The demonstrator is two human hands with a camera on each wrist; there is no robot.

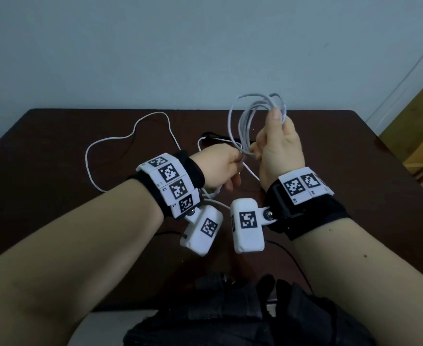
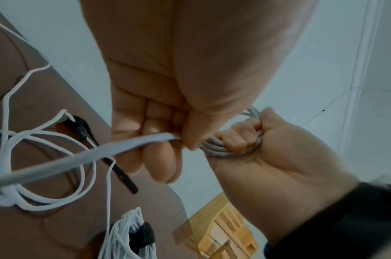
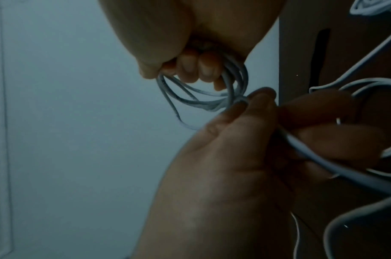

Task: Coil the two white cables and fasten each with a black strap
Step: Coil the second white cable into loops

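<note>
Above the table [image 1: 55,146], the right hand [image 1: 277,151] grips the light, springy cable coil [image 1: 253,116] while the left hand [image 1: 220,166] pinches its limp loose run just beside it, best held where loops bunch.

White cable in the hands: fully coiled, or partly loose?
Partly: right hand grips loops of the white cable; its slack trails past the left hand.

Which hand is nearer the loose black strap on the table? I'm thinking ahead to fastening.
Left. The left hand hangs just in front of the loose black strap, pinching the white cable; the right hand holds the coil farther right.
</note>
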